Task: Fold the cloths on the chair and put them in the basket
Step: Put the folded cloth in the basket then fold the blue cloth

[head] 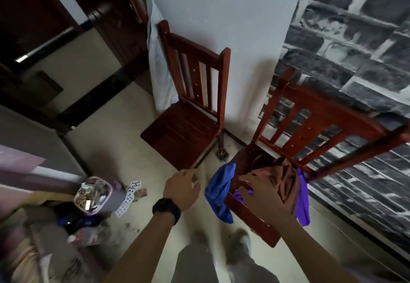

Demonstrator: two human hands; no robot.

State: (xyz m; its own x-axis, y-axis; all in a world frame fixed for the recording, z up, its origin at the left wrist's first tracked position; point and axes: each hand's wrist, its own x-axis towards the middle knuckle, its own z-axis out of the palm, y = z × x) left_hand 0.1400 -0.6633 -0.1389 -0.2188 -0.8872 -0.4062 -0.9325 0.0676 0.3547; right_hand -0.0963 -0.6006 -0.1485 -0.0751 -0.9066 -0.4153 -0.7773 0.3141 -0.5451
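A red wooden chair (250,220) at the right holds three cloths. A blue cloth (219,194) hangs over the seat's left edge. A brown cloth (286,180) lies on the seat, and a purple cloth (302,203) shows beneath it and drapes off the right side. My right hand (264,196) rests on the brown and purple cloths, fingers spread over them. My left hand (183,188), with a black watch on the wrist, hovers open just left of the blue cloth and holds nothing. A pink basket (108,194) stands on the floor at the left, filled with small items.
A second red chair (184,132) with a bare seat stands against the white wall. Playing cards (127,196) lie scattered on the floor by the basket. Clutter and bags sit at the lower left. A brick-patterned wall runs along the right.
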